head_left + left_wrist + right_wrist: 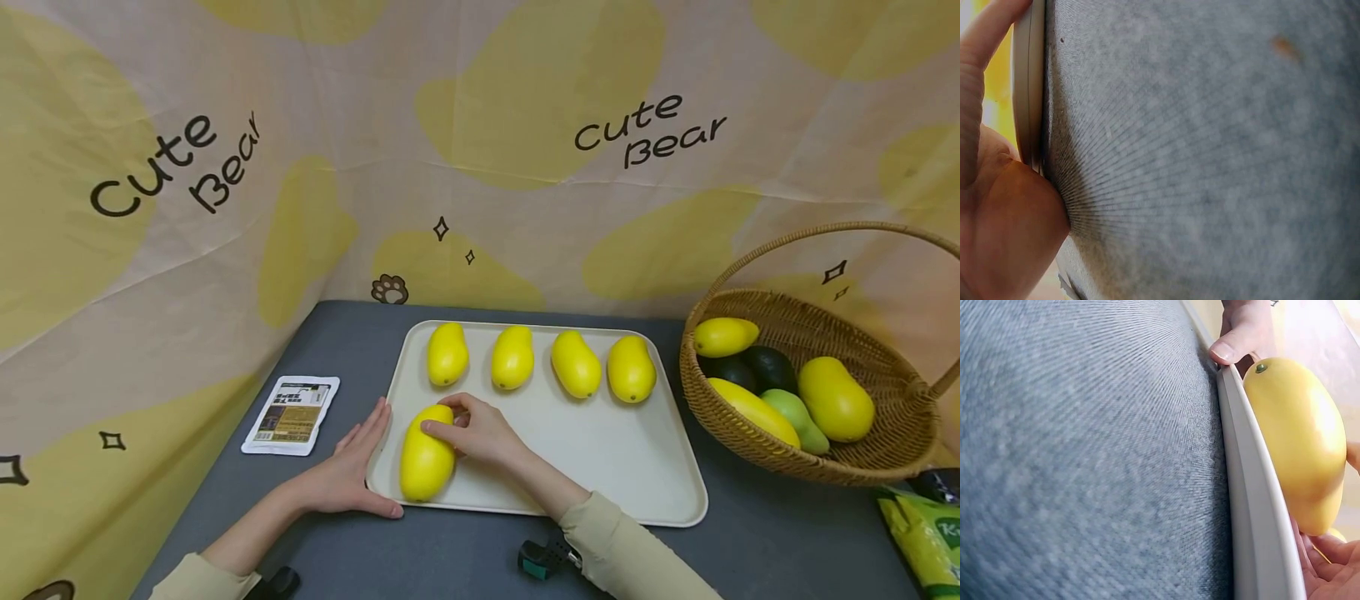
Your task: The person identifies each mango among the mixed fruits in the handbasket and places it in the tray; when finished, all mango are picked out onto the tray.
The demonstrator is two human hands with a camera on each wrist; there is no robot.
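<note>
At the near left corner of a white tray (577,467) lies a yellow mango (424,462). My right hand (483,432) holds it by its upper end, thumb on top and fingers at the far side. The right wrist view shows the same mango (1297,437) just inside the tray wall (1254,481), its stem spot facing the left hand. My left hand (347,477) touches that tray corner, fingers extended along the left edge and thumb at the front edge. Several more mangoes (512,358) form a row along the tray's far side.
On the right stands a wicker basket (817,467) with a tall handle, holding yellow mangoes, dark green avocados (768,368) and a green pear-shaped fruit (797,421). A white packet (291,415) lies left of the tray. A green bag (926,537) sits at the right edge.
</note>
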